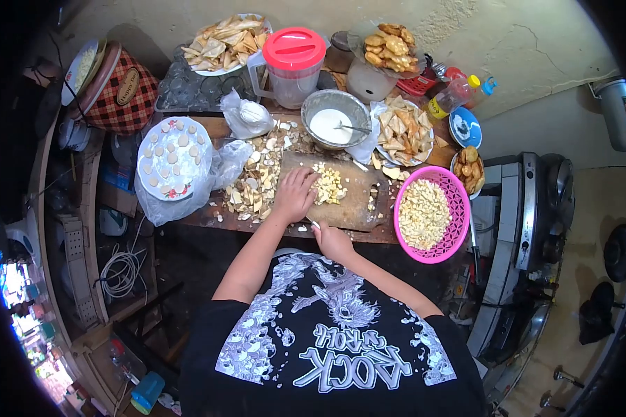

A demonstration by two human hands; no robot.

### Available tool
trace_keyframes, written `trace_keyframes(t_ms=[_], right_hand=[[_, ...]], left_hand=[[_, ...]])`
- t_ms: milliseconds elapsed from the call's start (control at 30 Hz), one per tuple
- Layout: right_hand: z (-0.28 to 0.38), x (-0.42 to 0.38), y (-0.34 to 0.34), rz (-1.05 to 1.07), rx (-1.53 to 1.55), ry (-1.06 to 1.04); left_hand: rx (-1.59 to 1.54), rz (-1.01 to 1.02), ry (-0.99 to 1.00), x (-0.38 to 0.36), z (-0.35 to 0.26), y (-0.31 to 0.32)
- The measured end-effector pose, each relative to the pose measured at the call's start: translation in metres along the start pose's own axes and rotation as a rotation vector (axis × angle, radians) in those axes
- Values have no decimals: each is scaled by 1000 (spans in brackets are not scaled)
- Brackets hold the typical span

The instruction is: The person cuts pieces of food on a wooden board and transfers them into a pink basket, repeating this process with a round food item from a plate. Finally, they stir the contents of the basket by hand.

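Note:
A wooden cutting board (358,205) lies at the table's front edge, bearing a pile of small pale-yellow chopped pieces (330,189). My left hand (297,193) rests over the board's left part with fingers stretched toward the pile; whatever lies beneath the palm is hidden. Close to my body, my right hand (332,241) is closed around the handle of a knife (314,223), of which only a small part shows near the board's front edge. Left of the board is a heap of peelings and scraps (252,189). A pink basket (458,241) to the right holds many similar chopped pieces.
A metal bowl of white liquid (332,125) with a spoon stands behind the board. Farther back are a red-lidded pitcher (295,61) and plates of folded pastries (227,43). A plate with small dough rounds (174,158) is at left; a gas stove (535,208) is at right.

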State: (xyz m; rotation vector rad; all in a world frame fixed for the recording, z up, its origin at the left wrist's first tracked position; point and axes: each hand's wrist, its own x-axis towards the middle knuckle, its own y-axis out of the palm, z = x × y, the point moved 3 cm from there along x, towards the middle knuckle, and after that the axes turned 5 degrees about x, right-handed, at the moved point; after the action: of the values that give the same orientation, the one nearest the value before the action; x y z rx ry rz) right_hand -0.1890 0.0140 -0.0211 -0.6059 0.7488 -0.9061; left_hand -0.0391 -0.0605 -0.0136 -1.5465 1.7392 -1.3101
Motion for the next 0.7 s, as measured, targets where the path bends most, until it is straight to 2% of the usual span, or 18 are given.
trace_keyframes(t_ms=[133,233,367,467,700], right_hand=[[3,-1,-4,-5,-3,-22],[1,0,-5,0,-15,-25],[1,2,-7,5,-22,-14],[2,1,-9,7,-10,-5],[1,0,-13,-20,17,-21]], left_hand=[[21,-67,13,-3,-4,-7],[-62,-185,-138,-19,-3,-18],[36,-374,-302,-63,10,-23],[34,-282,-294,-85,10,-29],[109,-272,-283,-96,8,-23]])
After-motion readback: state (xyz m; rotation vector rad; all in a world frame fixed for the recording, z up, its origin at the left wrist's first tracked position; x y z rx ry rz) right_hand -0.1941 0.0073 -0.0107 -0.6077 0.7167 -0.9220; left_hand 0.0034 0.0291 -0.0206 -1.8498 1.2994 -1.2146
